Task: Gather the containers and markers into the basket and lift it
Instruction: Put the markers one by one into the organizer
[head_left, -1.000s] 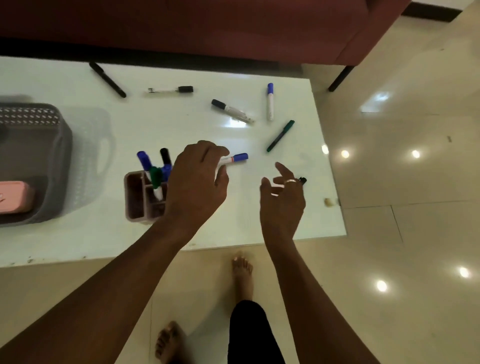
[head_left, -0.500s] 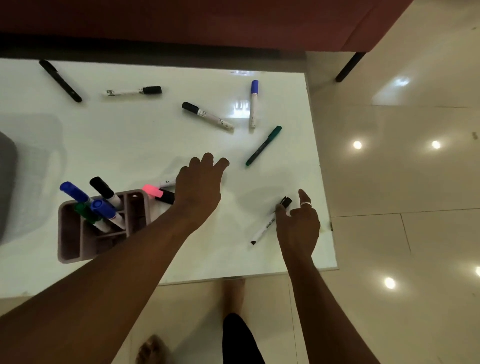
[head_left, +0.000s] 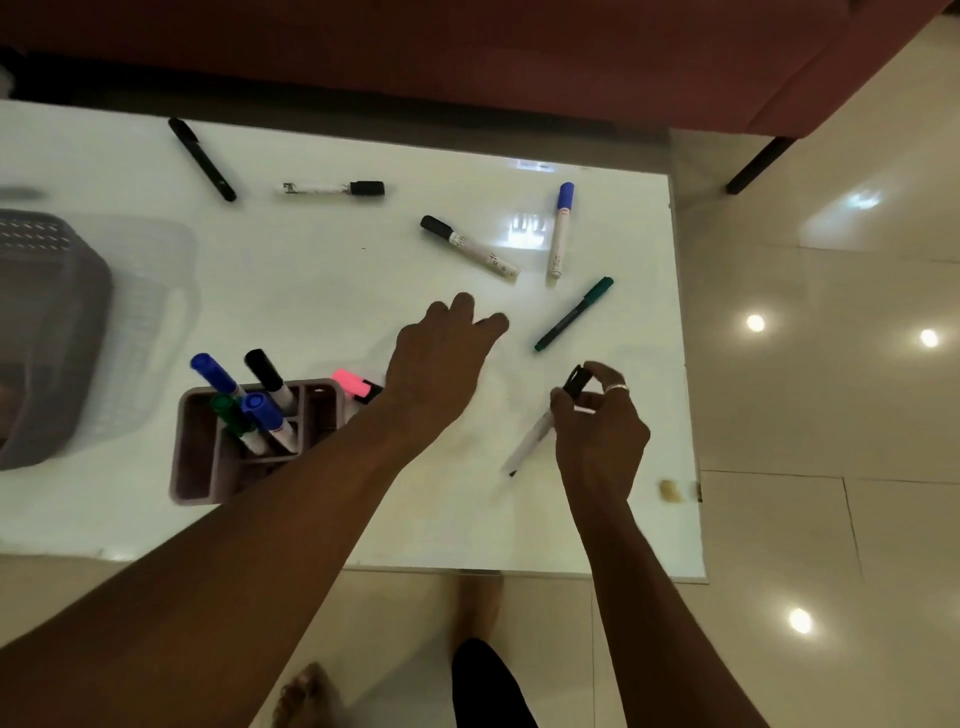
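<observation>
- Basket (head_left: 57, 332): grey, perforated, at the table's left edge, partly cut off by the frame; well apart from both hands.
- Organizer (head_left: 249, 447): mauve, compartmented, on the white table (head_left: 311, 291) near the front edge. Holds two blue-capped markers, one black-capped and one green, all tilted.
- Pink highlighter (head_left: 356, 384): just beside the organizer's right wall, partly hidden by the left wrist.
- Left hand (head_left: 441, 358): open, fingers spread, palm down over bare tabletop, holding nothing.
- Right hand (head_left: 597, 431): closed on a black-capped white marker (head_left: 535, 439), cap end up between the fingertips, other end pointing down-left.
- Loose on the table beyond the hands: green pen (head_left: 574, 314), blue-capped marker (head_left: 560, 231), black-capped marker (head_left: 467, 247), second black-capped marker (head_left: 335, 188), black pen (head_left: 202, 159).
</observation>
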